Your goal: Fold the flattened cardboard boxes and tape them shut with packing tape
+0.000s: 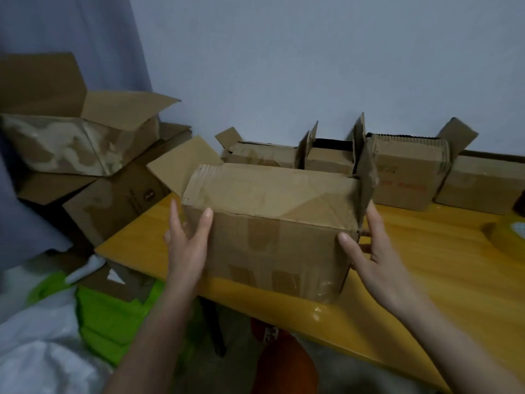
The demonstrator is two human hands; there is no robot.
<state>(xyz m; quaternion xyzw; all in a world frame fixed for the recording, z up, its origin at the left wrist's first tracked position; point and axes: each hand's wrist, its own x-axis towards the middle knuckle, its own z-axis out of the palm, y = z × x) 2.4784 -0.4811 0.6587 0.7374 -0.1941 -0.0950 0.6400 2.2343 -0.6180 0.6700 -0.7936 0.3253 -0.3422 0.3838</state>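
Steadying: a person's two bare hands bracket a cardboard box (272, 223) at the near edge of a yellow wooden counter (426, 280).
Left grip: the left hand (186, 245) lies flat against the box's left end, fingers straight and spread, fingertips near the top edge; nothing is clasped.
Right grip: the right hand (375, 251) meets the box's right corner, thumb laid on the front face, fingers reaching round the side; the fingers look nearly straight rather than curled.
Box: it stands on the counter with its broad top panel folded down; one flap (181, 166) juts out at the left rear and another flap (365, 177) stands upright at the right end, just above the right hand. Shiny patches of old tape show on the front face.
Behind: a row of small boxes (397, 172) with raised flaps lines the pale wall at the counter's far edge.
Right edge: a tape roll (508, 234), partly cut off by the frame, rests on the counter.
Left: larger open boxes (71, 143) are stacked beside the counter.
Below: green fabric (113, 319) and white sheeting (42, 351) lie on the floor.
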